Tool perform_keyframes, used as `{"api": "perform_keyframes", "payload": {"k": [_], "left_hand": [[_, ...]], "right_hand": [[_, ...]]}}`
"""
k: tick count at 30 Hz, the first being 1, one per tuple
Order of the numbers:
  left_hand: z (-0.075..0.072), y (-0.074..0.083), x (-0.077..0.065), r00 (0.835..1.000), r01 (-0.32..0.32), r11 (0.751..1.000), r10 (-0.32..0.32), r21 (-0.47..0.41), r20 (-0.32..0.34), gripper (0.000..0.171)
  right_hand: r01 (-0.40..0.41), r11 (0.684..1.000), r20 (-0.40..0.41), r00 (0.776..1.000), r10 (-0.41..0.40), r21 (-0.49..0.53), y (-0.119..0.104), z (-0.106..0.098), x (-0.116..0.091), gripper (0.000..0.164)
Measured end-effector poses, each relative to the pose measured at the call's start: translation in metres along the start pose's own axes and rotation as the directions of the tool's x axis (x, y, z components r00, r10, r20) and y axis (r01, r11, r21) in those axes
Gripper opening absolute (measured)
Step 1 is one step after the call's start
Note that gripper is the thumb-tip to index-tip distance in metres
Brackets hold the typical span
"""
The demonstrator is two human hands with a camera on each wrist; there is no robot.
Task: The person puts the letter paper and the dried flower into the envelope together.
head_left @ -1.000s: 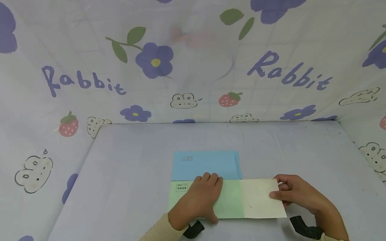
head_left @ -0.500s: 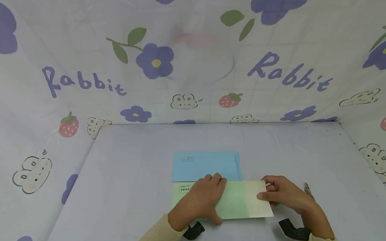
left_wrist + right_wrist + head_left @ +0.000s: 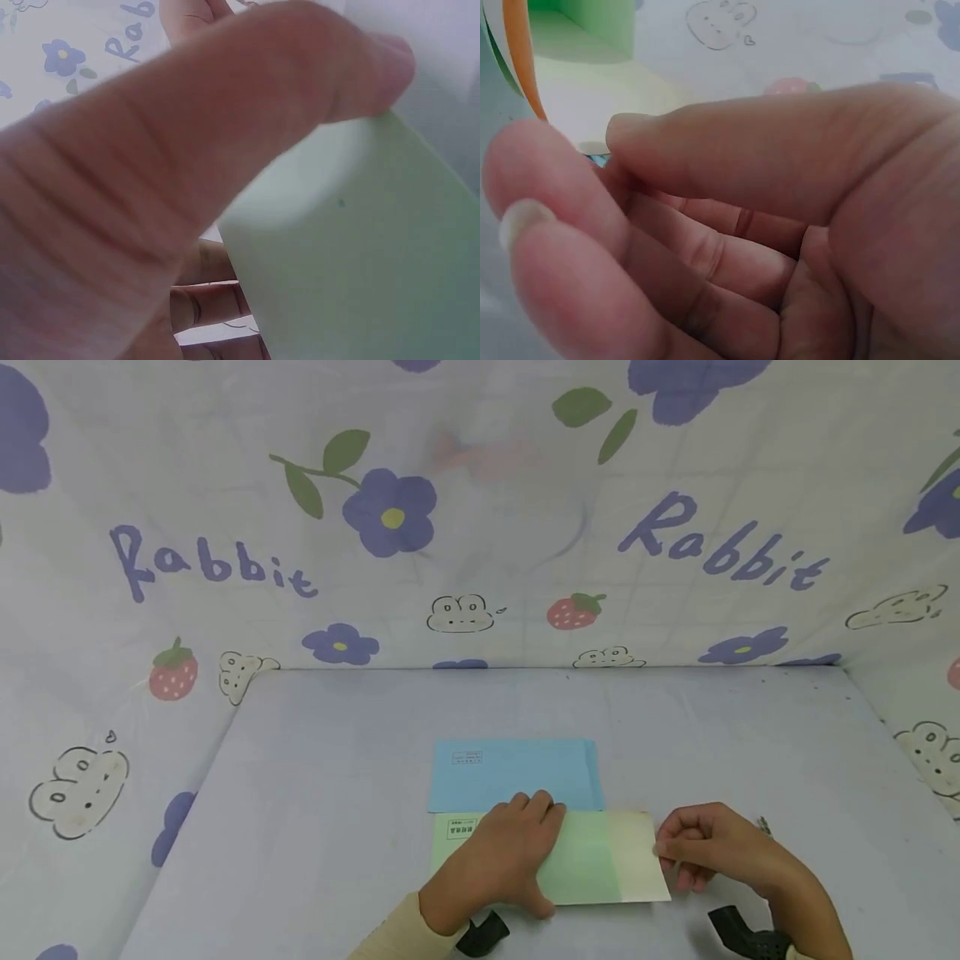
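A pale green envelope (image 3: 577, 860) with a small printed box lies on the table. My left hand (image 3: 502, 860) spans its width and holds it, thumb at the near edge and fingers at the far edge. In the left wrist view the thumb bends over the green paper (image 3: 360, 240). A cream card (image 3: 641, 860) sticks out of the envelope's right end. My right hand (image 3: 720, 847) has its thumb and forefinger tips at the card's right edge, the other fingers curled below. In the right wrist view the card (image 3: 592, 105) reaches the thumb tip, beside an orange-edged strip (image 3: 523, 60).
A blue envelope (image 3: 517, 777) lies flat just beyond the green one. A small sprig-like thing (image 3: 763, 825) shows behind my right wrist, mostly hidden. Dark wrist mounts (image 3: 742, 935) sit at both wrists. A patterned curtain (image 3: 510, 510) stands behind the white table (image 3: 337, 760).
My right hand has moved left with the cream card, which has slid further into the green envelope. The envelope has shifted slightly right. My left hand has stayed nearly in place.
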State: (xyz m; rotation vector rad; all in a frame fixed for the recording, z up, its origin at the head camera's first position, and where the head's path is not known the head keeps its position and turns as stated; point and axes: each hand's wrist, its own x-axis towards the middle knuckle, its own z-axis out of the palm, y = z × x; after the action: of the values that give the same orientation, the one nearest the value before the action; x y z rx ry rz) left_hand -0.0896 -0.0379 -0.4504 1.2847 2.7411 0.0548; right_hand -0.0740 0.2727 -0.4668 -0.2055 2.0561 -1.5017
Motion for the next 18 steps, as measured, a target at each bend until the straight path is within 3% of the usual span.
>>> {"api": "perform_keyframes", "payload": {"k": [18], "left_hand": [[0.000,0.005,0.003,0.999,-0.032,0.999,0.032,0.011,-0.007,0.110]], "right_hand": [[0.102,0.994,0.092,0.991,-0.098,-0.039,-0.005,0.016,0.005,0.015]]}}
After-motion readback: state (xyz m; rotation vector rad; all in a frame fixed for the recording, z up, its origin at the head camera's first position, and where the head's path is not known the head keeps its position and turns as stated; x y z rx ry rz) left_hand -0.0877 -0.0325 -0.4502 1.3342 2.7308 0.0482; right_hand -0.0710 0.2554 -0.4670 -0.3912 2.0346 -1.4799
